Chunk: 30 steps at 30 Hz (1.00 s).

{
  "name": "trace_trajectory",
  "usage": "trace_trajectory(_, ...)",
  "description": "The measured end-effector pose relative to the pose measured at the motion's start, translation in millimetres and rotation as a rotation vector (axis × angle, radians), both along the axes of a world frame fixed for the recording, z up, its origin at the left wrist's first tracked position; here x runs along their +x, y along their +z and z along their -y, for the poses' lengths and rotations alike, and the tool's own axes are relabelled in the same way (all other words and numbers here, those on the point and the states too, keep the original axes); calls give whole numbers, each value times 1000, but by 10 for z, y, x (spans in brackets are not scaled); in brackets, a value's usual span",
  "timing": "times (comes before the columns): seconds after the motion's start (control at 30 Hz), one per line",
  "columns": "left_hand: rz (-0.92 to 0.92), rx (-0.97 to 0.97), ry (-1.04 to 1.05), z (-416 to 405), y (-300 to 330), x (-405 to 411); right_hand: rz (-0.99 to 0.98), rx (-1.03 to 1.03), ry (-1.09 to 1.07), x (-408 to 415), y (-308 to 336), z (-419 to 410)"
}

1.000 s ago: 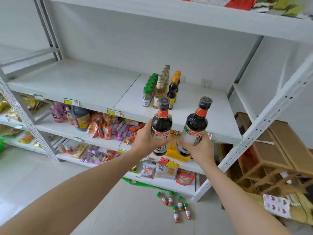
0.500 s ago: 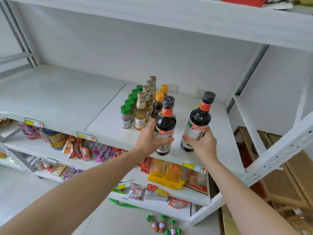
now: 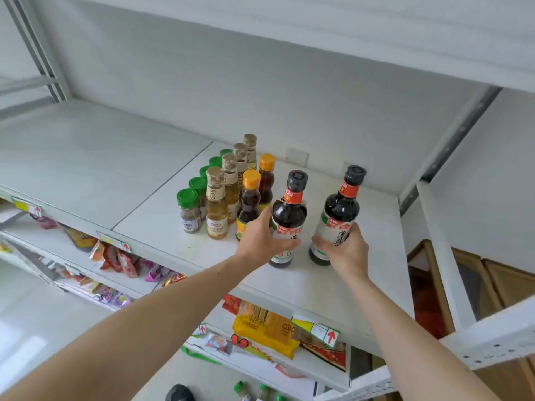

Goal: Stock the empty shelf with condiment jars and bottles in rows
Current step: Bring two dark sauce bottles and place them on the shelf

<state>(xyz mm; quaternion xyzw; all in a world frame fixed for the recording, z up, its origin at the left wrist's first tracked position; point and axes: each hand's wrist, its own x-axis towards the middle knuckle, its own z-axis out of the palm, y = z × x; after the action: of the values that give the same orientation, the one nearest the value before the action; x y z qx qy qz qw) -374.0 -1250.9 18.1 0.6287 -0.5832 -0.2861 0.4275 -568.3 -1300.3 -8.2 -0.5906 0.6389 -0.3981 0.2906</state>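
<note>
1. The left hand has its fingers and thumb curled round the label of a dark bottle, clamped on it.
2. That bottle stands upright near the front edge of the shelf, its base on or just above the shelf; which, I cannot tell.
3. The right hand is clamped the same way on the lower body of a second dark bottle, which tilts slightly to the right.
4. The two dark bottles are side by side, near each other but apart, on the right part of the shelf.
5. Just left of the left hand stand three rows running toward the back wall: green-capped jars leftmost, pale oil bottles in the middle, orange-capped bottles on the right.
6. The front orange-capped bottle is just beside the left hand's knuckles.
7. The left half of the shelf is bare white board.
8. Below, a lower shelf carries snack packets.
9. More green-capped jars lie on the floor at the bottom edge of the view.
</note>
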Motion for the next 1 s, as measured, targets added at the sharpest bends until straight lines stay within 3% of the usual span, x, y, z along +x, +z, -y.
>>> trace_trajectory(0.47, -28, 15, -29, 254, -62, -25, 28, -18, -12, 4, -77, 236)
trace_trajectory(0.8, -188, 39, 202, 14, -564, -214, 94, 28, 82, -73, -256, 177)
trace_trajectory(1.0, -196, 13, 194, 194, -663, -271, 151, 42, 124, -100, -344, 148)
